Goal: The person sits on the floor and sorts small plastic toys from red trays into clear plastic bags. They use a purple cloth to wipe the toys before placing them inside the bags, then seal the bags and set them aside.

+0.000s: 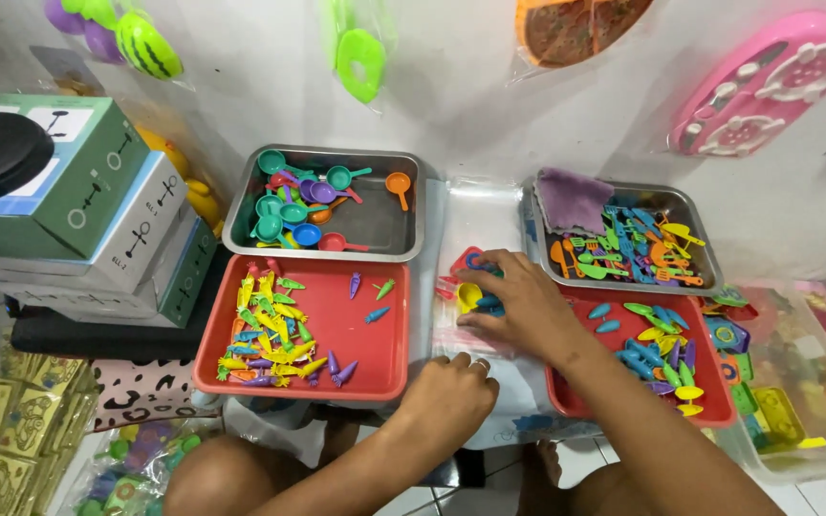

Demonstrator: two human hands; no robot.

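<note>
The right hand lies palm-down on a clear plastic bag between two red trays, its fingers spread and curled over a few small toy pieces, yellow, blue and red, lying on the bag. The left hand rests at the bag's near edge, fingers curled together into a loose fist, pinching nothing visible. The left red tray holds small plastic carrots; behind it a metal tray holds toy pans.
</note>
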